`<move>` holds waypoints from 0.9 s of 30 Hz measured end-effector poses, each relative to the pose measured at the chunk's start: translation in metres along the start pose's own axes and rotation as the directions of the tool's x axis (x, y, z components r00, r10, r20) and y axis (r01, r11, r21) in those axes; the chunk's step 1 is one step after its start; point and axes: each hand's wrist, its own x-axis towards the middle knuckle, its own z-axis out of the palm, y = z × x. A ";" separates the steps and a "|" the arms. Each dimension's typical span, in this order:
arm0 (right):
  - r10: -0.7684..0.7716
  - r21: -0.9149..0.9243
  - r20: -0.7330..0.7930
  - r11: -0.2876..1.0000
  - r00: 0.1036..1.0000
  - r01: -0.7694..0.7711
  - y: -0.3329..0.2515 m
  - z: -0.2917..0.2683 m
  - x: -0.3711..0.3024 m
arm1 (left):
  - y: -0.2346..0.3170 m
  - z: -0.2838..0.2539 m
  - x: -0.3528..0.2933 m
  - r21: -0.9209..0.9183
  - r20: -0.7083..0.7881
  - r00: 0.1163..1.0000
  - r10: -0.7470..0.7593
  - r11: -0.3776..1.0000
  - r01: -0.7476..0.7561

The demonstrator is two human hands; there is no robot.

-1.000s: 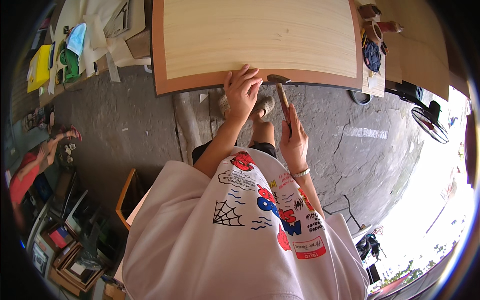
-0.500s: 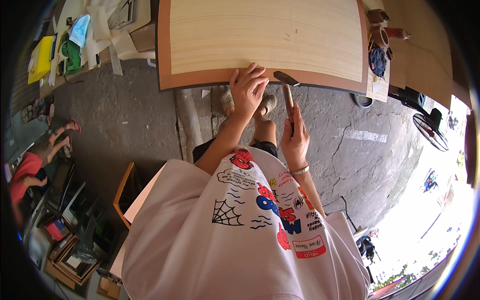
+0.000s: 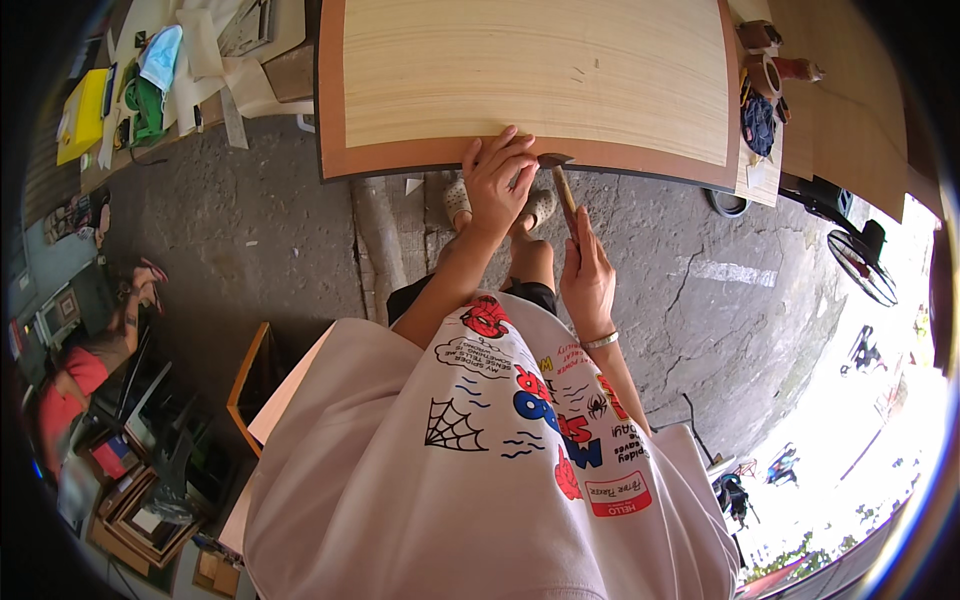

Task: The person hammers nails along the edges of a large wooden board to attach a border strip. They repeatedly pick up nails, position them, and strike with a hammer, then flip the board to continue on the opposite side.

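Flat pale wood-grain panel with brown border (image 3: 540, 85): wide way across top surface. Near edge blocked mid-length by bare left hand (image 3: 496, 185); dark-headed, wooden-handled hammer (image 3: 565, 190) in bare right hand (image 3: 589, 275) leaves little room between. Edge passable farther left, right. Beyond right side, round brown tape roll (image 3: 763, 76) obstructs.
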 end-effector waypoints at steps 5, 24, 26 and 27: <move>-0.070 0.005 -0.126 0.997 0.990 0.072 0.000 0.000 -0.001 | 0.001 -0.001 0.000 0.023 0.016 1.000 -0.004 1.000 0.003; 0.159 0.037 0.162 0.985 0.974 -0.167 -0.007 0.004 -0.003 | -0.022 -0.032 -0.018 0.337 0.204 0.971 0.126 0.922 -0.190; 0.053 0.118 -0.003 0.992 0.999 -0.052 -0.006 0.005 -0.002 | -0.023 -0.030 -0.019 0.349 0.234 0.968 0.088 0.922 -0.169; 0.051 0.142 -0.056 0.989 0.997 -0.043 -0.006 0.005 -0.002 | -0.023 -0.028 -0.019 0.325 0.186 0.976 0.113 0.930 -0.170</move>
